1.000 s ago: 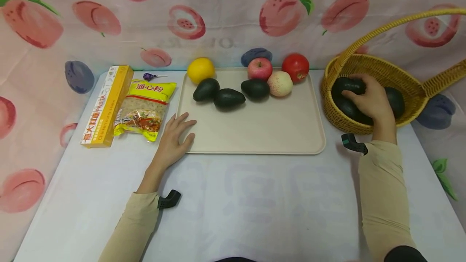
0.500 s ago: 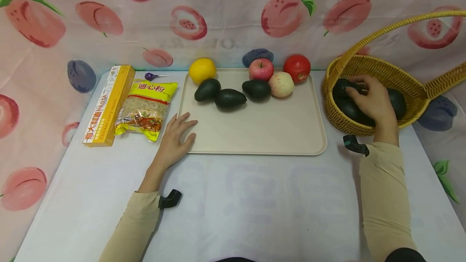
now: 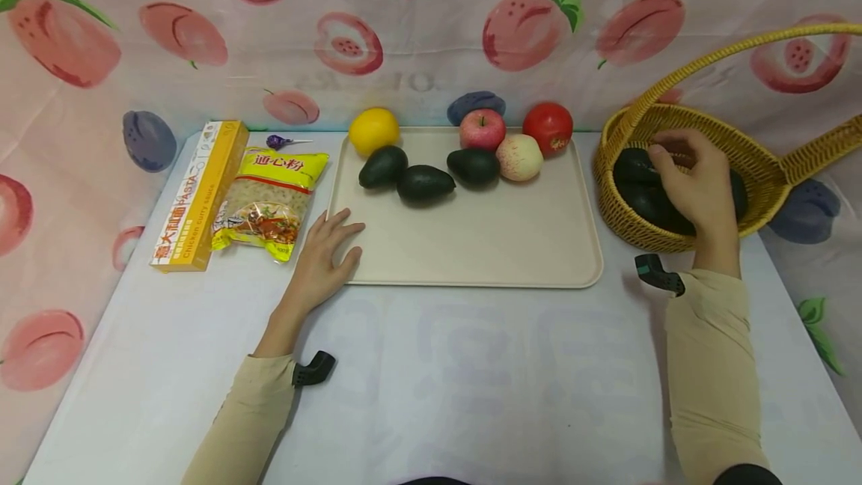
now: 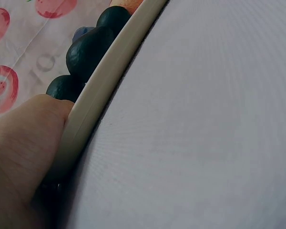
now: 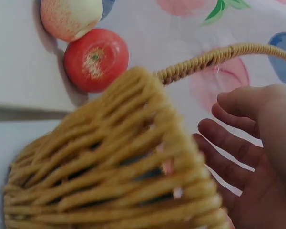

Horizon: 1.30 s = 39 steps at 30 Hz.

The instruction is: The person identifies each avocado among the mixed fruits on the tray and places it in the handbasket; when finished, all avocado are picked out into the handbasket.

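My right hand (image 3: 702,182) hovers inside the yellow wicker basket (image 3: 609,200), over several dark green avocados (image 3: 648,200) lying there. In the right wrist view, its loosely bent fingers (image 5: 231,143) hold nothing and show above the basket rim. My left hand (image 3: 322,260) rests with spread fingers on the left edge of the beige tray (image 3: 465,253); the left wrist view shows the thumb side of the hand (image 4: 28,138) against the tray's rim. Along the tray's back half lie three avocados (image 3: 426,184), a lemon (image 3: 373,132), an apple (image 3: 482,129), a pale speckled peach-like fruit (image 3: 518,157) and a red round fruit (image 3: 548,128).
Left of the tray are a yellow pasta box (image 3: 202,197), a bag of macaroni (image 3: 269,197) and a purple-wrapped lollipop (image 3: 277,142). The basket's tall handle (image 3: 714,51) arches behind and beside my right hand. A fruit-print cloth (image 3: 404,58) hangs behind the table.
My right hand has let go of an avocado in the basket and lifted slightly away from it, leaving it among the others. The left hand stays in place on the tray edge.
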Available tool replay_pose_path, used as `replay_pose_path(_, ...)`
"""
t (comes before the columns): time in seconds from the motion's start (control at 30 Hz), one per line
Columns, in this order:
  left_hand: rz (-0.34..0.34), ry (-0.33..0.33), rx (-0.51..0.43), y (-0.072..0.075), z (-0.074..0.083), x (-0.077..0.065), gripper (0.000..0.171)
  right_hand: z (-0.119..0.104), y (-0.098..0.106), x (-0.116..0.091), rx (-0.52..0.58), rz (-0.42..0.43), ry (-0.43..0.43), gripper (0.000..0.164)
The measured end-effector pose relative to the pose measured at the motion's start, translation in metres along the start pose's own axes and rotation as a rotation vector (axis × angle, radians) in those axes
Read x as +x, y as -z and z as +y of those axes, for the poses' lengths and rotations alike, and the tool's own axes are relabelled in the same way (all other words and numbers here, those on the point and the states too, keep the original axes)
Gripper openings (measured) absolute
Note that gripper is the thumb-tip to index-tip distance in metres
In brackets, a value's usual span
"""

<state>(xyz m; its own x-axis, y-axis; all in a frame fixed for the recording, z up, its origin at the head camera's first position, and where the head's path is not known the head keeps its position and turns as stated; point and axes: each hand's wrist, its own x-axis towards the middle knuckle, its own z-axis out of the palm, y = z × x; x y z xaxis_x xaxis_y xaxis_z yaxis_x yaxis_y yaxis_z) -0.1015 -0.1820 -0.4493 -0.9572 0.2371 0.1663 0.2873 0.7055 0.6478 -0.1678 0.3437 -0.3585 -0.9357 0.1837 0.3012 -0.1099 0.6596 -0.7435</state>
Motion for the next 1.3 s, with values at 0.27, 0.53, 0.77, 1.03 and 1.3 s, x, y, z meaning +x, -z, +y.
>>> replay_pose_path(0.27, -0.006, 0.01, 0.0, 0.0, 0.0, 0.0, 0.038, -0.021, -0.005, -0.005, 0.087, 0.034, 0.13, 0.028)
replay_pose_path(0.53, -0.002, 0.02, -0.006, -0.001, 0.0, -0.001, 0.037, -0.051, -0.014, -0.015, 0.261, -0.023, 0.308, 0.028)
replay_pose_path(0.77, -0.004, 0.015, -0.009, -0.001, 0.0, -0.002, 0.037, -0.068, -0.023, -0.024, 0.212, -0.071, 0.322, 0.025)
replay_pose_path(1.03, 0.001, 0.018, -0.006, 0.0, 0.0, -0.002, 0.038, -0.061, -0.055, -0.017, 0.095, -0.177, 0.395, 0.03)
replay_pose_path(1.3, 0.001, 0.002, -0.006, 0.0, 0.0, -0.001, 0.038, -0.06, -0.078, -0.017, 0.002, -0.261, 0.449, 0.031)
